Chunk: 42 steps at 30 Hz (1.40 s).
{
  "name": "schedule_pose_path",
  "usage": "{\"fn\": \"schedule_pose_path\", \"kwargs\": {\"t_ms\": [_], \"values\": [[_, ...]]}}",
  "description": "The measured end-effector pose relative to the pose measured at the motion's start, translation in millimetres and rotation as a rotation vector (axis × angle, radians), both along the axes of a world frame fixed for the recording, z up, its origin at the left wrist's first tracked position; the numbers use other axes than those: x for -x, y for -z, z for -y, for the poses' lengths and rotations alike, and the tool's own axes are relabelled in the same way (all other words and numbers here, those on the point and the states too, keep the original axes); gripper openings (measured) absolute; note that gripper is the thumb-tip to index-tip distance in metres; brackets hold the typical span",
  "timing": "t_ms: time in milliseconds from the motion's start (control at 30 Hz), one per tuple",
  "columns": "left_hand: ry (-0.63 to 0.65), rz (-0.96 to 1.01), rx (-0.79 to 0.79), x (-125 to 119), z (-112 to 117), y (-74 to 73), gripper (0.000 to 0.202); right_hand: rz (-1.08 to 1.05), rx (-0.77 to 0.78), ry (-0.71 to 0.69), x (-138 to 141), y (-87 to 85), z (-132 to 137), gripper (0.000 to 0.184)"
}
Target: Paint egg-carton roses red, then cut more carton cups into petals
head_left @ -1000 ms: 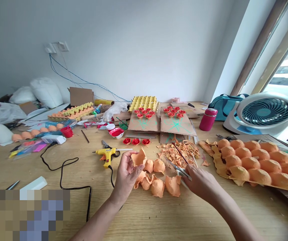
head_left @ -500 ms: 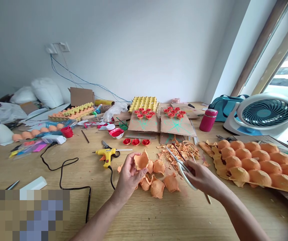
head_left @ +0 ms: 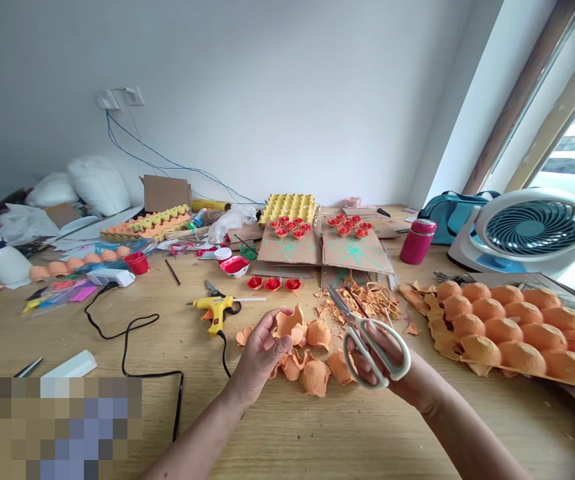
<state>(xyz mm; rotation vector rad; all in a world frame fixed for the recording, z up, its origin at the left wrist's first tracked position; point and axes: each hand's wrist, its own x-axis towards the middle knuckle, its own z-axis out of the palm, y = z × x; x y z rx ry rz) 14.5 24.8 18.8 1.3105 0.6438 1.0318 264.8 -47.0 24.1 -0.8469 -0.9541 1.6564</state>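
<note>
My left hand (head_left: pixel 262 353) is closed on an orange egg carton cup (head_left: pixel 290 325) with a jagged, petal-like rim, held up off the table. In my right hand (head_left: pixel 385 353) are scissors (head_left: pixel 350 320) with white handles, the blades pointing up and away to the left; their handles face me and the fingers pass through or behind the loops. Several more cut egg carton cups (head_left: pixel 315 377) lie on the table just under and between my hands. Beyond the scissors spreads a pile of orange carton scraps (head_left: pixel 377 300), with a thin dark stick partly hidden there.
A yellow glue gun (head_left: pixel 216 312) with a black cord lies left. Red paper roses (head_left: pixel 273 285) sit ahead, near a red paint bowl (head_left: pixel 235 266) and cardboard sheets (head_left: pixel 357 255) bearing roses. At right are an orange egg tray (head_left: pixel 512 327), a pink flask (head_left: pixel 417 241) and a fan (head_left: pixel 527 227).
My right hand has turned over, so the scissors' handle loops now face me and the blades point more upward. The cup in my left hand has tilted and shifted slightly right.
</note>
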Motion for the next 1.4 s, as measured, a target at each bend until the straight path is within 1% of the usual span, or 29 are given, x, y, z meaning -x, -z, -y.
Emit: {"fn": "schedule_pose_path", "kwargs": {"t_ms": [100, 167, 267, 433, 533, 700, 833, 900, 1033, 1100, 1200, 1300, 1400], "values": [[0.019, 0.044, 0.015, 0, -1, 1.2, 0.054, -0.032, -0.023, 0.036, 5, 0.2, 0, 0.047], [0.046, 0.085, 0.029, 0, -1, -0.6, 0.053, -0.079, -0.021, 0.004, 8, -2.0, 1, 0.05], [0.125, 0.169, 0.073, -1, 0, -5.2, 0.052, -0.145, 0.002, -0.059, 12, -5.7, 2, 0.056], [0.225, 0.247, 0.131, -3, 8, -10.4, 0.05, -0.205, 0.03, -0.05, 22, -2.5, 4, 0.048], [0.258, 0.234, 0.137, -4, 13, -13.5, 0.05, -0.218, 0.074, -0.101, 29, 0.4, 5, 0.051], [0.297, 0.137, 0.138, -4, 19, -19.5, 0.062, -0.183, 0.144, -0.23, 39, 1.5, 10, 0.057], [0.312, 0.062, 0.113, -1, 17, -19.8, 0.064, -0.14, 0.143, -0.248, 39, 3.1, 12, 0.06], [0.295, 0.008, 0.063, 0, 15, -19.3, 0.066, -0.136, 0.1, -0.195, 37, 3.0, 12, 0.06], [0.189, -0.156, -0.125, -1, 15, -17.8, 0.066, -0.095, -0.056, 0.026, 31, 0.5, 7, 0.054], [0.158, -0.225, -0.217, -4, 18, -16.5, 0.064, -0.048, -0.109, 0.121, 29, 0.0, 5, 0.051], [0.133, -0.3, -0.324, -6, 22, -15.4, 0.061, 0.085, -0.138, 0.234, 26, 0.4, 4, 0.048], [0.07, -0.309, -0.389, -6, 24, -15.0, 0.055, 0.191, -0.166, 0.255, 24, 0.6, 6, 0.047], [0.032, -0.26, -0.365, -4, 22, -12.9, 0.052, 0.256, -0.193, 0.215, 23, 0.4, 7, 0.047]]}}
